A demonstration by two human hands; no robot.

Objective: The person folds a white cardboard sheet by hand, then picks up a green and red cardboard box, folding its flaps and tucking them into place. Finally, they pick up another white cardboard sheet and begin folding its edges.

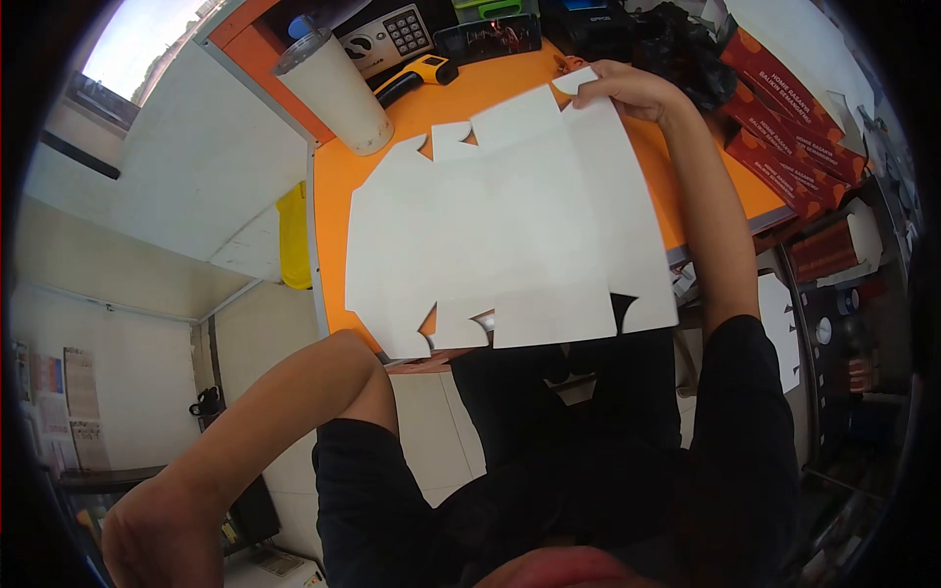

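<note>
A large white die-cut cardboard sheet [490, 216] with notched flaps along two sides lies over the orange table [333, 206], its near edge reaching past the table's front edge. At the sheet's far right corner, my right hand [632, 90] is closed on a small flap, thumb on top. My left hand [162, 534] is away from the table, low at the left of the view, near my body. Its fingers cannot be made out.
Behind the sheet stand a tall translucent cup [338, 93], a yellow and black tool [417, 76], a safe with a keypad [387, 41] and a phone [488, 37]. Red printed boxes [784, 127] are stacked at the right, beside a black plastic bag [686, 59].
</note>
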